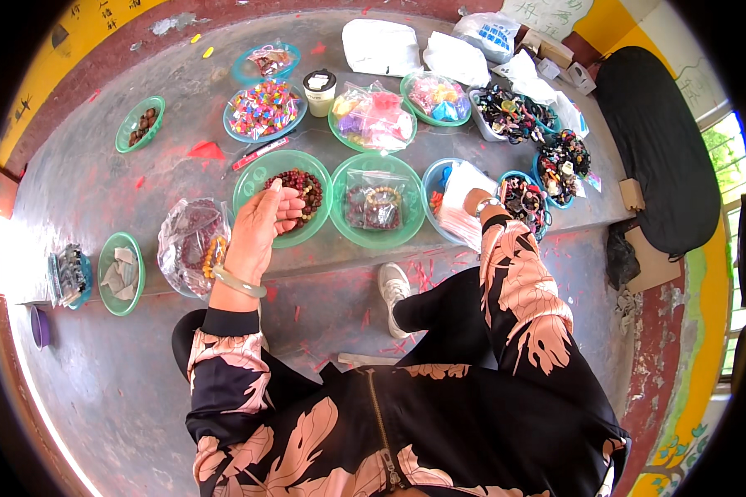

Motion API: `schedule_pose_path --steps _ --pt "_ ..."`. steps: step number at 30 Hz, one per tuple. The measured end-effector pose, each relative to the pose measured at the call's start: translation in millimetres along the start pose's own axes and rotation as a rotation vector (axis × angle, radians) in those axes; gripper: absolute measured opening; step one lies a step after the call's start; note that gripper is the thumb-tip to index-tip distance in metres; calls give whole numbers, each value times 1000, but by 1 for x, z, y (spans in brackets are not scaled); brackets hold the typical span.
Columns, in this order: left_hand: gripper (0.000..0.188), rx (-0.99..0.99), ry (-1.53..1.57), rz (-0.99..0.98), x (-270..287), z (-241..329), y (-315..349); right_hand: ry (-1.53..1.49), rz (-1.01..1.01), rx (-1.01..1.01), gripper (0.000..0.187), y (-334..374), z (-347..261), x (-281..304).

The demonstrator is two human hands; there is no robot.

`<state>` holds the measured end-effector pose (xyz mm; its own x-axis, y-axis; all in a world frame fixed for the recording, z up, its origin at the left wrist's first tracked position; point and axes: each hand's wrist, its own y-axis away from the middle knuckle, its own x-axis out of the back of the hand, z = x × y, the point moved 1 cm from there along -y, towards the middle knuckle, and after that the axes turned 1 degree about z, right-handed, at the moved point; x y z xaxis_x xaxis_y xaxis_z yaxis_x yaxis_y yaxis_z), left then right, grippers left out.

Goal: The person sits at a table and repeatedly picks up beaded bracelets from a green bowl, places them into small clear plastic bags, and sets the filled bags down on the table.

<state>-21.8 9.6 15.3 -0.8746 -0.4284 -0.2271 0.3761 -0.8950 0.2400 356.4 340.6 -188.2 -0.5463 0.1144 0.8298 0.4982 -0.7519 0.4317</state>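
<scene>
My left hand (pixel 265 219), a pale bangle (pixel 239 283) on its wrist, hovers at the left side of a green basket (pixel 244 178). Its fingers are loosely bent and apart, with nothing visible in them. Dark red beaded bracelets (pixel 308 195) fill that basket. On the right, my right hand (pixel 477 200) rests against white plastic bags (pixel 462 217) lying over a blue basket (pixel 431 180). Its fingers are hidden, so its grip does not show. Between the hands, another green basket (pixel 340 217) holds a clear bag of beaded bracelets (pixel 375 201).
Beyond stand baskets of colourful small pieces (pixel 263 109) and wrapped items (pixel 373 118), and a lidded cup (pixel 319 91). Dark hair ties (pixel 564 161) fill baskets at right. Bagged bracelets (pixel 192 240) lie left; a raised ledge (pixel 323 261) runs in front.
</scene>
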Motion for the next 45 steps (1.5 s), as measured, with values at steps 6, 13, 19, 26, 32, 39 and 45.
schedule_pose_path --steps 6,13,19,26,32,39,45 --pt "42 -5 -5 -10 -1 -2 -1 -122 38 -133 27 10 20 2" --pt "38 15 -15 -12 -3 -3 -2 -170 435 -315 25 35 20 68" --pt "31 -20 -69 -57 -6 -6 0 -1498 601 -143 17 86 -57 192" --pt "23 -224 -176 -20 -13 -4 16 -2154 238 202 16 131 -198 249" --pt "21 -265 -260 98 -5 -9 18 -1948 282 312 14 145 -256 274" --pt "22 -206 -261 145 18 -12 15 -1586 503 437 13 142 -282 281" --pt "18 -127 -69 156 27 -8 19 -1811 211 422 15 141 -282 292"
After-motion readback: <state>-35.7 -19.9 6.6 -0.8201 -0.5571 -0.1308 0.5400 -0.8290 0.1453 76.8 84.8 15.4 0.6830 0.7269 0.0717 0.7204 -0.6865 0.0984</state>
